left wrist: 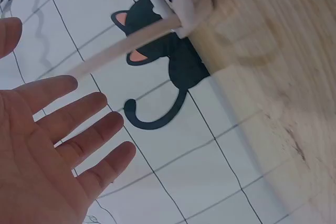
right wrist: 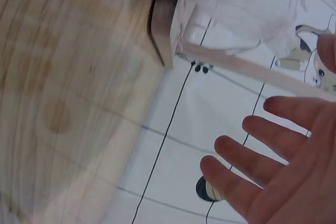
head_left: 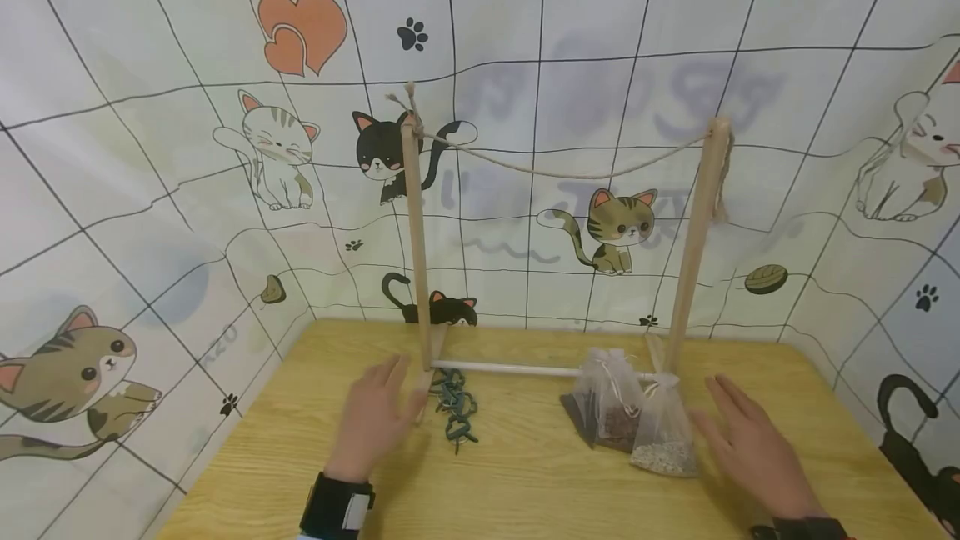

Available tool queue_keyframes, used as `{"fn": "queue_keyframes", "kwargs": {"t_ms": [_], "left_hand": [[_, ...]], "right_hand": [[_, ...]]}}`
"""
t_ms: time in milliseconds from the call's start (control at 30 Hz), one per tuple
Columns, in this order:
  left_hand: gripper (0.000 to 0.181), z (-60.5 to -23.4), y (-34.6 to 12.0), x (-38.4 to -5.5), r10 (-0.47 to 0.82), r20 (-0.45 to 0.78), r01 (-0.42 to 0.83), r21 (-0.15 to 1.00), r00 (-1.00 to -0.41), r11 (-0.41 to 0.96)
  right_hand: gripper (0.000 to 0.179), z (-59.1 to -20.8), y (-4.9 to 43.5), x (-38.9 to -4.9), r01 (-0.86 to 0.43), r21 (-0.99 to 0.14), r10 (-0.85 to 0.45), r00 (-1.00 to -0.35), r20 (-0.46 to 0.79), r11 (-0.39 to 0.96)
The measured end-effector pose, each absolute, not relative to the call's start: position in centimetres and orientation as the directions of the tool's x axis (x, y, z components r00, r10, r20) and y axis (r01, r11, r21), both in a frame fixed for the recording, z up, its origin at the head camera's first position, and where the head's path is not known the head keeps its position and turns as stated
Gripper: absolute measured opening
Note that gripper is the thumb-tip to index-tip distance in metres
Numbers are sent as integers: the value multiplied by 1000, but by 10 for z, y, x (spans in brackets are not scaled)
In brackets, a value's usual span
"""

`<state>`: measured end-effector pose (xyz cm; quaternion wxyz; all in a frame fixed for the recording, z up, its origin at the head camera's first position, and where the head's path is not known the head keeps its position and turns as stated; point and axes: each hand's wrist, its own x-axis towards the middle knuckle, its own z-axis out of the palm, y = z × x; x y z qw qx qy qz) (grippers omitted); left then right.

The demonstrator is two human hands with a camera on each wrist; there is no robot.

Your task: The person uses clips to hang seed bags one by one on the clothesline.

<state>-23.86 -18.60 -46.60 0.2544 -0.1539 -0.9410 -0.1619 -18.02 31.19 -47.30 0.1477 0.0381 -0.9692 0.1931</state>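
A wooden frame [head_left: 416,232] with two posts, a white bottom bar and a slack twine [head_left: 577,176] between the post tops stands on the table. My left hand [head_left: 372,419] is beside its left post, fingers spread and holding nothing. Just right of that hand lies a heap of dark green plastic clips [head_left: 456,411]. My right hand [head_left: 753,448], also spread, is to the right of two sheer drawstring bags. One bag [head_left: 617,419] has reddish-brown contents; the other [head_left: 663,448] has pale grainy contents. A dark flat piece [head_left: 579,419] lies partly hidden behind them.
The light wooden table [head_left: 525,498] meets a white sheet [head_left: 510,7] printed with cats and grid lines at its back and sides. Twine ends [head_left: 722,182] dangle from the right post. The frame's feet stick out toward the front and back.
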Motion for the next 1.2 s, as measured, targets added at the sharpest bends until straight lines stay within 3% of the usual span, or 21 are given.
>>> {"fn": "queue_keyframes", "kwargs": {"t_ms": [267, 567, 900, 1200], "left_hand": [[58, -463, -161, -235, 305, 542, 461, 176, -783, 870], [58, -461, -141, -233, 427, 460, 546, 163, -779, 822], [51, -467, -132, -232, 531, 420, 623, 112, -736, 775], [50, -476, -126, -231, 600, 375, 661, 44, -706, 749]], "right_hand": [[59, -459, 281, -186, -198, -410, -3, -903, 430, 891], [43, -446, 230, -199, -393, -377, -115, -804, 583, 838], [37, -450, 177, -208, -488, -355, -192, -763, 617, 798], [35, -466, 143, -207, -533, -427, -223, -777, 588, 730]]}}
